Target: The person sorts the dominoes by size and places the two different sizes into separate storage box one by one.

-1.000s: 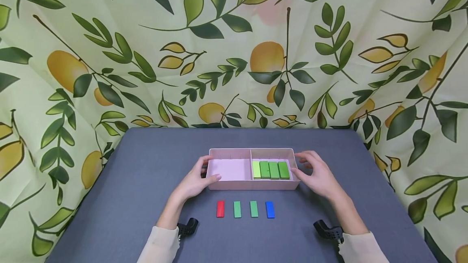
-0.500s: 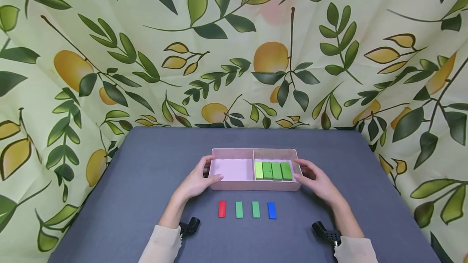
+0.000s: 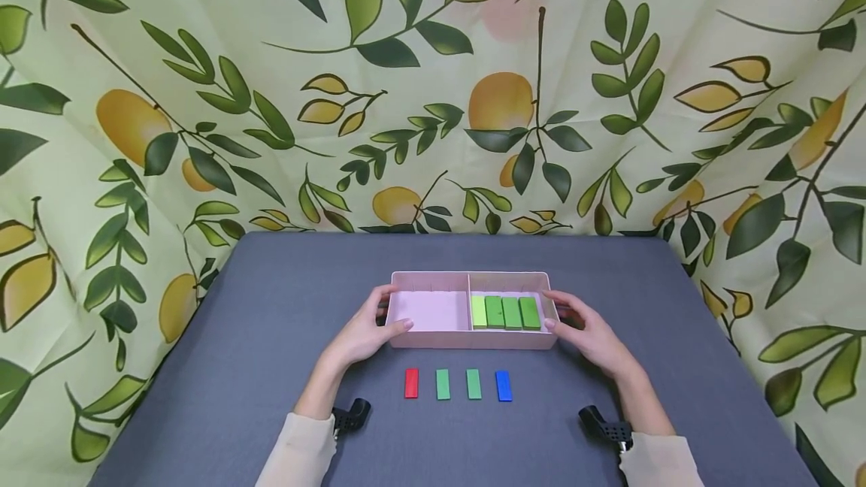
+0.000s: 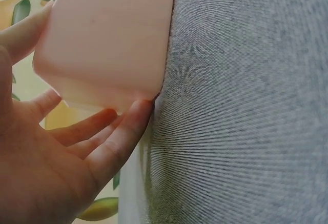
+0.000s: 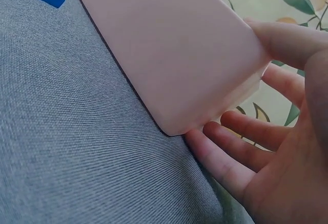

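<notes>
Pink, the divided box (image 3: 467,340) lies between left hand (image 3: 358,333) and right hand (image 3: 595,335), each gripping one end.

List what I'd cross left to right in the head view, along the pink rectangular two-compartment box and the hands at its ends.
Left hand → left compartment → thin pink divider → pale yellow-green rectangular block → first green rectangular block → second green block → third green block → right hand.

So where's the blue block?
In the head view, the blue block lies on the table, right of a green block, in front of the pink box.
</notes>
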A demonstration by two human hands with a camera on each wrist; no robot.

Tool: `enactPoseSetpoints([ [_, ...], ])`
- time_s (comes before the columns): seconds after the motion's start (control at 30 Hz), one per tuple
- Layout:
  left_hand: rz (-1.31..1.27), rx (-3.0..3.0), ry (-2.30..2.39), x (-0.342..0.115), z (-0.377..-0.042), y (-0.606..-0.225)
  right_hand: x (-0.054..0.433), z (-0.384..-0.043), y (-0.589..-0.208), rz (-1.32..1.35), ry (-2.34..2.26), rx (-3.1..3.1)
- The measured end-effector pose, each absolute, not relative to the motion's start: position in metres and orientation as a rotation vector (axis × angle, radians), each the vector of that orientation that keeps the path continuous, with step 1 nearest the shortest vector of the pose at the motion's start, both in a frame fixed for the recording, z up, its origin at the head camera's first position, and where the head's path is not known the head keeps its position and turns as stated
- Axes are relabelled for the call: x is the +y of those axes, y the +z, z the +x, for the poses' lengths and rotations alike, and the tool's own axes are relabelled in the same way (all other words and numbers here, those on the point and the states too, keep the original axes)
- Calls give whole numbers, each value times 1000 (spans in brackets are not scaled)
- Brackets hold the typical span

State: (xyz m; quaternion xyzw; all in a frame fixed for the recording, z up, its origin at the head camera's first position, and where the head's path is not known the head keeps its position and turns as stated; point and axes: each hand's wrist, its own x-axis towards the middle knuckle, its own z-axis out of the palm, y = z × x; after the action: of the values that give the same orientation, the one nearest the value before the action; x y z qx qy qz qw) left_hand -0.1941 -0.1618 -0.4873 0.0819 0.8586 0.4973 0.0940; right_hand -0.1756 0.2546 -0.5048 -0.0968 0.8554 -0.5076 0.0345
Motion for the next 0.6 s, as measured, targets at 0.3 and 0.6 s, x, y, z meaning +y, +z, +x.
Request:
enactPoseSetpoints([
  [0.3,251,2706,1292,-163,-188,-480,253,-178,-506,-277,-1573,2608],
  [0.6,514,3145,957,-152,-177,-464,255,-178,-506,-257,-1585,2617],
])
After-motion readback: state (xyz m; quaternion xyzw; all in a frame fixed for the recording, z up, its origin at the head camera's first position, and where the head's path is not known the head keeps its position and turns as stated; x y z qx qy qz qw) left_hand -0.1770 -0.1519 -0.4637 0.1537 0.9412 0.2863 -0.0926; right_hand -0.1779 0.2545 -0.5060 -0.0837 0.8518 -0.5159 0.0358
